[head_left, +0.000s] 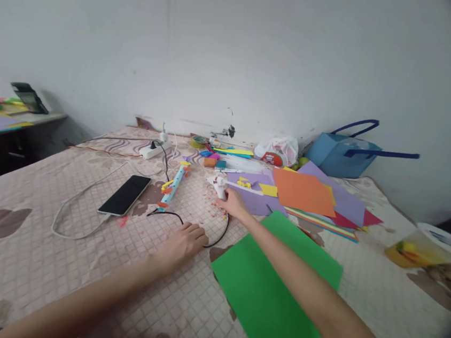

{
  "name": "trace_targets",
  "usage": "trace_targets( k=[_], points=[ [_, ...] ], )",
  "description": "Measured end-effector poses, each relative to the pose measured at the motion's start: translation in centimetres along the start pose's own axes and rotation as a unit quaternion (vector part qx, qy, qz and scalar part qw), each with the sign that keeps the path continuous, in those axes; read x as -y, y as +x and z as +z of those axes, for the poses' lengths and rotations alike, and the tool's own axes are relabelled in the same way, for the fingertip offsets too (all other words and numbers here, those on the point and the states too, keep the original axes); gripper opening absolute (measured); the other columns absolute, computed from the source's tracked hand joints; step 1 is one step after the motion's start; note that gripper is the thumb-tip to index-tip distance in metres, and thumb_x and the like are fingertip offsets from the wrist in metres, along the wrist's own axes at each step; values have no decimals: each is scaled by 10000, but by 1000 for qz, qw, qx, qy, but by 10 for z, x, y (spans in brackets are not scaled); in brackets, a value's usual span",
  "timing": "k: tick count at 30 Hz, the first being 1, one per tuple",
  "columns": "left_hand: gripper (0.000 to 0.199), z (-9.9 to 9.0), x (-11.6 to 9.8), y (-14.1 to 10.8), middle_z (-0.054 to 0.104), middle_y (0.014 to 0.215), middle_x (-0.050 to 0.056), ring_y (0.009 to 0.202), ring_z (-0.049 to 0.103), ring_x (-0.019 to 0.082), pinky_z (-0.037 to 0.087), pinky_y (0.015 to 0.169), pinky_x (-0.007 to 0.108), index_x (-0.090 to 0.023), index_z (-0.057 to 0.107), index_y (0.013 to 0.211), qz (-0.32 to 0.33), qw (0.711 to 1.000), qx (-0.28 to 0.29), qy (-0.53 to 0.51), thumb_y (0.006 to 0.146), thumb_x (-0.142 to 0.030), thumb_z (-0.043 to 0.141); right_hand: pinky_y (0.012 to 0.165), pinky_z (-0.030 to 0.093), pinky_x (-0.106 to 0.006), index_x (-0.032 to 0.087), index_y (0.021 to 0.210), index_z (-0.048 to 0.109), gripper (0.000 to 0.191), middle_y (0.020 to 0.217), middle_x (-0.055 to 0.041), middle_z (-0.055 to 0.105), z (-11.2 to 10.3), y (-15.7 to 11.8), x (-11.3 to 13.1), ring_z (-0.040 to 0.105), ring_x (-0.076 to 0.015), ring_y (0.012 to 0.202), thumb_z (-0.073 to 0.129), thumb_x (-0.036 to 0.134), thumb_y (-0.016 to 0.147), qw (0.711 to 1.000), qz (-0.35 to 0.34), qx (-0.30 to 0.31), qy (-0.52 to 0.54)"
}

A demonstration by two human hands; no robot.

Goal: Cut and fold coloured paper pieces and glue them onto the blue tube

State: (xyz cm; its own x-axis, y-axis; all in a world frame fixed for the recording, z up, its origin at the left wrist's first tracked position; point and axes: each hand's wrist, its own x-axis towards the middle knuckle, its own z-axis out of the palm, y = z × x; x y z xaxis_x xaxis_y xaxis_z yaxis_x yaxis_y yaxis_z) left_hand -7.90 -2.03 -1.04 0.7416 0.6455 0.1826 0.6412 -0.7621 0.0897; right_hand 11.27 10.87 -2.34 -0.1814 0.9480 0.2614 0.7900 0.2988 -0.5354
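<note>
the right hand (235, 203) grasps the glue gun (219, 185) mid-counter (79, 261); likely light and stiff, best held by the handle; the left hand (187, 243) lies over the cord (225, 231), whether gripping cannot be told

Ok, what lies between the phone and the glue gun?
The head view shows a blue strip and some black cord between the phone and the glue gun.

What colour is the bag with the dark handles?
Light blue bag, in the head view.
</note>
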Motion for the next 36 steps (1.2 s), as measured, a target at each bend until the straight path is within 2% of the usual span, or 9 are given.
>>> trace_targets(
  k=[5,8,12,16,20,24,27,32,36],
  points=[
    [137,-5,15,-7,590,915,48,867,504,192,361,785,329,-165,549,893,-9,999,13,29,920,-168,414,629,429,-266,139,813,608,184,766,-40,641,17,25,2,570,-160,697,626,319,778,999,30,-2,-26],
    [163,-11,22,-11,587,918,55,870,505,193,359,789,335,-165,560,924,-27,999,12,36,920,-147,398,673,479,-294,130,882,613,212,831,-34,641,23,42,9,593,-147,734,595,336,837,999,41,5,-36],
    [168,-14,27,-13,583,929,61,878,503,197,357,790,343,-164,562,944,-45,998,-1,41,915,-137,399,759,517,-367,138,1061,583,259,1031,-60,617,31,62,17,612,-169,871,540,333,895,998,42,15,-41],
    [140,-13,28,-11,592,908,52,866,507,196,362,783,344,-156,556,910,-64,997,-17,33,916,-165,417,789,511,-387,143,1078,581,265,1070,-67,609,35,66,18,607,-182,914,544,328,893,999,33,18,-36],
    [182,-15,24,-8,595,887,49,844,516,182,368,791,338,-154,548,857,-63,997,-33,15,931,-197,389,769,495,-364,113,999,600,280,911,-66,648,29,57,14,614,-187,844,614,337,831,999,26,7,-18],
    [207,-16,21,-6,589,852,49,821,518,174,377,780,330,-155,524,782,-63,997,-54,8,927,-186,381,739,480,-319,126,980,608,242,845,-73,669,4,41,4,614,-184,793,616,281,794,1000,10,-13,8],
    [200,-15,18,-4,576,791,45,780,512,177,383,753,328,-160,502,737,-59,995,-79,8,910,-236,437,706,480,-285,167,911,623,147,872,-54,681,-30,24,-13,621,-165,771,580,247,795,999,-3,-23,27],
    [313,-12,4,8,573,754,48,744,519,171,393,719,320,-165,495,695,-52,994,-93,-40,935,-335,387,527,449,-246,178,851,620,214,781,-40,685,-104,-17,-63,596,-129,550,505,357,828,998,30,-41,39],
    [137,-6,-14,29,612,862,47,810,560,172,424,726,297,-171,543,867,-78,984,-75,-140,893,-283,470,532,420,-260,177,761,605,290,691,-49,667,-151,-58,-106,591,-159,576,473,427,826,994,71,-81,10]
  ],
)
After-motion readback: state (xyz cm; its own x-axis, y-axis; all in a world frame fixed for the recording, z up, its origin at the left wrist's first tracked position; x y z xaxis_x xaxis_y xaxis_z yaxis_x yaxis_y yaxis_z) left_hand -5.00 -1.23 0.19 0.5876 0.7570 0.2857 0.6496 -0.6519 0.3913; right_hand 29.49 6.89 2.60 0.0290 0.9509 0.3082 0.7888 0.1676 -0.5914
